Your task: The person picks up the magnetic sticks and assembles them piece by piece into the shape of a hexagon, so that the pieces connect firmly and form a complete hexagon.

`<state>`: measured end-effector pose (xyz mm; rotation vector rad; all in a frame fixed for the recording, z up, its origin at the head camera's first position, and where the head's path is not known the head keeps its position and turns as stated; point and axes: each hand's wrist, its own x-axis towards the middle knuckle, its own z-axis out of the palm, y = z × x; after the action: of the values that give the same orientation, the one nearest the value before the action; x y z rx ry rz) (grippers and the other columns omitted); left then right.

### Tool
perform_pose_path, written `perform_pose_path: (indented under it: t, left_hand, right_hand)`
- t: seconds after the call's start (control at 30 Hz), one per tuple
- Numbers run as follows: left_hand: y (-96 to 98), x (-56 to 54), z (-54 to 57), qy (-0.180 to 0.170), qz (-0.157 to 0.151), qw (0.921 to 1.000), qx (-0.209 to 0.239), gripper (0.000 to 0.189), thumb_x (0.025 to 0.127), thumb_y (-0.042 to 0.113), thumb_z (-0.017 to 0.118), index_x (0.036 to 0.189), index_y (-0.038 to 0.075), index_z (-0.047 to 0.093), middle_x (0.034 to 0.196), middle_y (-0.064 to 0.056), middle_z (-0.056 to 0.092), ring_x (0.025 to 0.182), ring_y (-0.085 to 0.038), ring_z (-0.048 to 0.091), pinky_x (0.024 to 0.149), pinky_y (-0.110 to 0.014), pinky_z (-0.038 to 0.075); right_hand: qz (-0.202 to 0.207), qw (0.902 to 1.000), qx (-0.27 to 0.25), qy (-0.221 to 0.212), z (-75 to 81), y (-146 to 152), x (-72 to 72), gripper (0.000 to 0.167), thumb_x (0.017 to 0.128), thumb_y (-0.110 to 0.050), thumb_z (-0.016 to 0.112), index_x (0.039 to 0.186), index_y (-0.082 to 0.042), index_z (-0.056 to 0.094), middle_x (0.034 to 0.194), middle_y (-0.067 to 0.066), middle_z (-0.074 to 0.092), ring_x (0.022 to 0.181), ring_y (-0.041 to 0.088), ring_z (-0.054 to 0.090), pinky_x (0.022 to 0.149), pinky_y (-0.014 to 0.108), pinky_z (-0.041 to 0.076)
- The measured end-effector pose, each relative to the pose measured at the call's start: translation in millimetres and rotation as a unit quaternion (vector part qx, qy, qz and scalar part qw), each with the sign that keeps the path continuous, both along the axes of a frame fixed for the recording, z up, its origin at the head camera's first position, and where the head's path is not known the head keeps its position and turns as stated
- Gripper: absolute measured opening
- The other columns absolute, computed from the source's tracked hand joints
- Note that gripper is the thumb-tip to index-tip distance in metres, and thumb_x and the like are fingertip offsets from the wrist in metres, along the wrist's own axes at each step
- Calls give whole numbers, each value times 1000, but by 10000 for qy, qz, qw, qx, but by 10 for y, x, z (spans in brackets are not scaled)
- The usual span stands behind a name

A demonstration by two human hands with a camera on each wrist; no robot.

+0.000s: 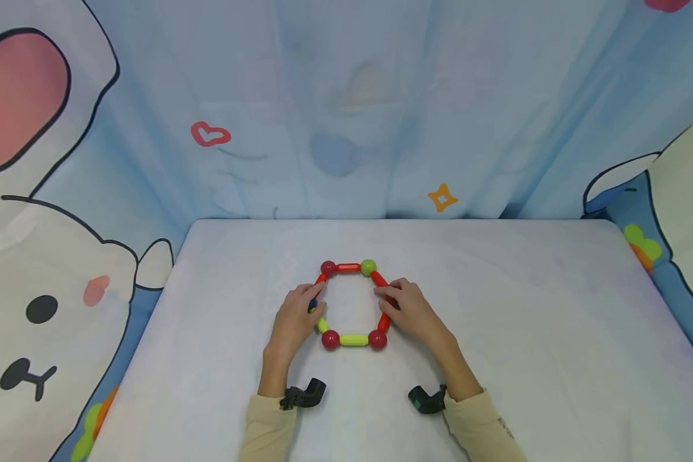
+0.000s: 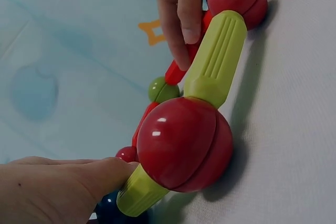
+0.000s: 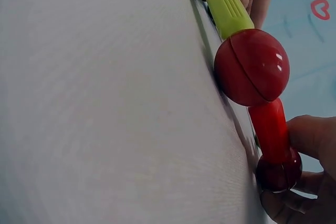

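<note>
A closed ring of toy rods and balls lies flat on the white table [image 1: 208, 385]. Red rods [image 1: 348, 267] form its far and right sides; yellow-green rods [image 1: 354, 340] form the near side and lower left. My left hand [image 1: 294, 314] grips the left corner around a dark blue ball [image 2: 113, 208], mostly covered by the fingers. At the right corner, my right hand [image 1: 410, 308] holds a dark red ball [image 3: 280, 171], its thumb against a red rod [image 3: 270, 129]. A green ball [image 1: 368, 267] and a red ball [image 1: 328, 268] sit at the far corners.
Two more red balls, the left one [image 1: 331, 340] and the right one [image 1: 378, 340], mark the near corners. A light blue curtain [image 1: 346, 173] hangs behind the table's far edge. Black wrist cameras, left [image 1: 305, 394] and right [image 1: 427, 399], sit at the sleeve cuffs.
</note>
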<state>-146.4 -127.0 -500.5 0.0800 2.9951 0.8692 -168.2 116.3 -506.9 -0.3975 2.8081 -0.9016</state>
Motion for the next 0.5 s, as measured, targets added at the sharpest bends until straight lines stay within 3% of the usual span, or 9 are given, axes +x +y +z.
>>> perform_pose_path:
  t: [0.27, 0.5]
  left_hand:
    - [3, 0, -43, -16, 89, 9999, 102, 46, 92, 25, 66, 138, 23, 56, 133, -8, 58, 120, -24, 55, 96, -39, 54]
    - [6, -18, -60, 40, -1, 9999, 163, 45, 92, 26, 66, 137, 24, 57, 133, -6, 58, 121, -24, 55, 96, -38, 54]
  right_hand:
    - [-226, 9997, 51, 0, -20, -49, -1, 38, 92, -21, 64, 129, -11, 63, 128, 18, 55, 113, 32, 51, 90, 44, 53]
    - [-776, 9964, 341, 27, 12, -85, 8, 37, 91, -22, 65, 126, -11, 65, 124, 17, 56, 109, 31, 51, 88, 43, 55]
